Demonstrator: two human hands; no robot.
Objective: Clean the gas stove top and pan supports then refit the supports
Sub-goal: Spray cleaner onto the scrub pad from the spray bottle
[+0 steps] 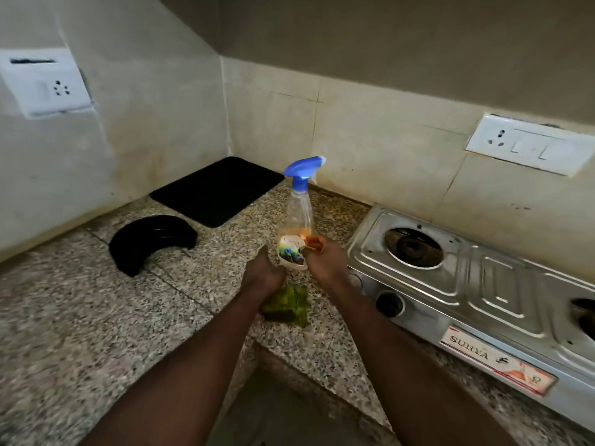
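The left hand (262, 272) hides its fingers, grip unclear — the right hand (325, 263), just left of the gas stove (483, 286), pinches a blurred orange object (314, 243).

The stove (483, 284) ran off the right edge, leaving its second burner (584, 317) a dark sliver. The base of the spray bottle (297, 214) sat hidden behind the left hand (262, 275) and the right hand (325, 262), and its label (291, 251) was too blurred to read. The left hand's fingers were out of sight, their contact with the bottle unclear. The right hand gripped an orange thing (314, 243) too blurred to name. The left wrist covered part of the green scrub pad (289, 305)
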